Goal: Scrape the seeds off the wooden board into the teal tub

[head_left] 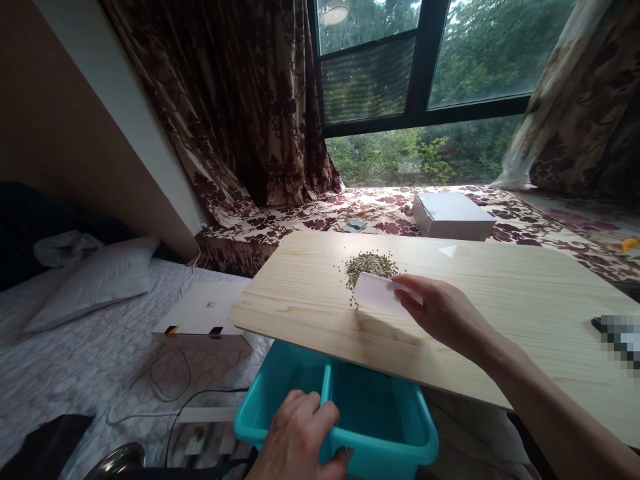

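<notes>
On the light wooden tabletop [280,287] lies a spread of small greenish-brown beans or seeds [370,265], with a few stray ones around it. My right hand [430,303] grips a flat, pale pinkish-white scraper [377,291], which stands on edge at the near side of the pile. Below the table's front edge is a teal two-compartment bin [385,443]. My left hand [305,433] is closed around the bin's near rim where the divider [327,387] meets it. The far part of the bin is hidden under the tabletop.
A white box [453,217] sits on the flowered window seat behind the table, near a small greyish-green cloth [354,225]. Another white box [205,310] rests on the bed at left, with cables [170,393] nearby. A dark, blurred-out device [620,337] lies at the table's right.
</notes>
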The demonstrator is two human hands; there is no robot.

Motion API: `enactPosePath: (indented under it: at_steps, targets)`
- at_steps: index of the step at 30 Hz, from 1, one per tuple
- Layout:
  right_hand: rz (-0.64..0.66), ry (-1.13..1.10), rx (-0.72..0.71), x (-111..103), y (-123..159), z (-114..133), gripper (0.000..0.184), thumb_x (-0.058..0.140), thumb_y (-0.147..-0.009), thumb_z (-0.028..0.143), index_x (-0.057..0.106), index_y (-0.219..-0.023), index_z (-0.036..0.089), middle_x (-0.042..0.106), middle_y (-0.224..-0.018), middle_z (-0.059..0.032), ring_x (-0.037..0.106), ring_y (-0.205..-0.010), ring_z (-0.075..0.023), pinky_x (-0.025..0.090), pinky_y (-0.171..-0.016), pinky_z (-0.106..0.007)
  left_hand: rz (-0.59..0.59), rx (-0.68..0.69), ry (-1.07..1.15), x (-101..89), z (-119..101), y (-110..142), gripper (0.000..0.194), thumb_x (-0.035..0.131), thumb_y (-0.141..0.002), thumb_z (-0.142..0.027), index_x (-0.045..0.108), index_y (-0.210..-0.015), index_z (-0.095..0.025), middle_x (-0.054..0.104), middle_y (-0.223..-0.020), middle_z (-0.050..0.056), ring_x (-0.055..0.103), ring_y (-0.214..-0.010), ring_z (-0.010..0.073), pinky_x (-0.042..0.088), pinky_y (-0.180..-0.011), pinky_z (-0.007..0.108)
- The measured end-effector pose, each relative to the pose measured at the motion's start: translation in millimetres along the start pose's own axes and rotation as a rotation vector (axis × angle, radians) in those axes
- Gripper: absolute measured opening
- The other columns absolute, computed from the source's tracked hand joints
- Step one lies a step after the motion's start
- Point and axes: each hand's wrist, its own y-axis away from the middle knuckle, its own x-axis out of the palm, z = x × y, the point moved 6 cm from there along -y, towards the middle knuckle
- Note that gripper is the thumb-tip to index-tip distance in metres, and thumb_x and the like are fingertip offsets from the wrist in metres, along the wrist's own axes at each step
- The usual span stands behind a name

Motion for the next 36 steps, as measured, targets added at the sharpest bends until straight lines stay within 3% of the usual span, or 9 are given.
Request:
enactPosePath:
  at_steps: [6, 15, 20, 24, 31, 36]
  targets:
    - [0.028, -0.008, -0.015, 7.4, -5.5, 4.1, 0.027, 0.05, -0.087, 0.019, 0.072, -0.103, 0.019, 0.077, -0.086, -0.0082, 0.071, -0.073, -0.025, 0.048, -0.057, -0.03, 0.037, -0.04, 0.006, 0.9, 0.7, 0.5, 0.015, 0.065, -0.066, -0.013, 0.058, -0.078, -0.019, 0.058, -0.075, 0.003, 0.058, -0.075, 0.024, 0.05, -0.069, 0.038]
    - [0.006, -0.074, -0.047, -2.1, 6.7, -0.6, 0.028, 0.049, -0.089, 0.023, 0.071, -0.105, 0.018, 0.077, -0.087, -0.0088, 0.07, -0.066, -0.0222, 0.049, -0.058, -0.03, 0.033, -0.036, 0.02, 2.6, 1.8, 1.8, 0.015, 0.063, -0.068, -0.014, 0.056, -0.079, -0.02, 0.058, -0.076, 0.002, 0.058, -0.076, 0.0231, 0.049, -0.071, 0.037]
    - [0.016, -0.08, -0.052, 1.1, 7.0, 0.0, 0.026, 0.049, -0.088, 0.021, 0.071, -0.103, 0.019, 0.077, -0.088, -0.0075, 0.07, -0.066, -0.0216, 0.049, -0.058, -0.03, -0.021, -0.008, -0.005, -2.8, -1.1, 0.6, 0.016, 0.063, -0.064, -0.012, 0.056, -0.077, -0.02, 0.057, -0.074, 0.001, 0.058, -0.073, 0.022, 0.048, -0.069, 0.035]
    - [0.031, -0.079, -0.055, 3.5, 6.8, 3.2, 0.026, 0.049, -0.088, 0.02, 0.071, -0.102, 0.019, 0.077, -0.085, -0.0075, 0.069, -0.062, -0.0203, 0.049, -0.056, -0.029, 0.011, -0.033, -0.001, -2.5, 2.6, 1.5, 0.017, 0.062, -0.066, -0.011, 0.055, -0.079, -0.02, 0.058, -0.076, 0.001, 0.058, -0.075, 0.0219, 0.048, -0.071, 0.035]
    - [0.002, -0.096, -0.061, 2.6, 6.7, 3.4, 0.026, 0.05, -0.088, 0.021, 0.071, -0.103, 0.02, 0.078, -0.088, -0.007, 0.071, -0.069, -0.022, 0.051, -0.058, -0.03, 0.039, -0.094, 0.05, -1.7, 7.2, 4.6, 0.017, 0.062, -0.07, -0.012, 0.054, -0.082, -0.022, 0.057, -0.08, 0.0, 0.055, -0.08, 0.0218, 0.046, -0.075, 0.035]
    - [0.003, -0.085, -0.085, 11.1, -2.5, 16.7, 0.026, 0.051, -0.088, 0.019, 0.071, -0.105, 0.019, 0.078, -0.091, -0.0081, 0.072, -0.073, -0.0233, 0.052, -0.061, -0.031, 0.04, -0.075, 0.031, -1.2, 7.5, 3.7, 0.016, 0.062, -0.07, -0.012, 0.054, -0.081, -0.021, 0.057, -0.079, 0.001, 0.055, -0.079, 0.0218, 0.045, -0.073, 0.035]
